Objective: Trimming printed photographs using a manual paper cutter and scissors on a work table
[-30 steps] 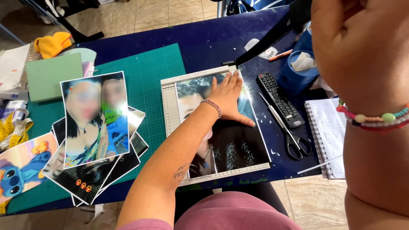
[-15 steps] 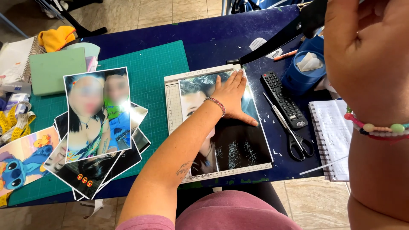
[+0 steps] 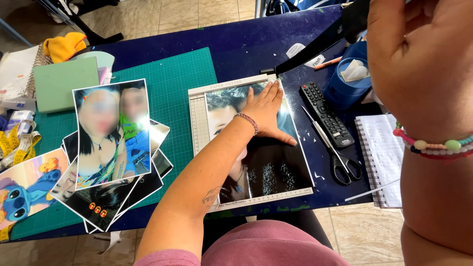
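Head view: left hand spread flat, pinning glossy photo print on paper trimmer; right hand curled around raised blade arm. Best kept square to grid, fingertips clear of cutting edge, lowered steadily.

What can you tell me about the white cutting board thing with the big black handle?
The paper cutter is a flat white board with a printed grid down its left side and a ruler strip along its near edge. It lies on the dark blue table, its left part over the green cutting mat. Its long black blade arm is lifted, hinged at the far right corner, and the right hand grips its handle. A large glossy photo print covers most of the board, pressed flat by the left hand.
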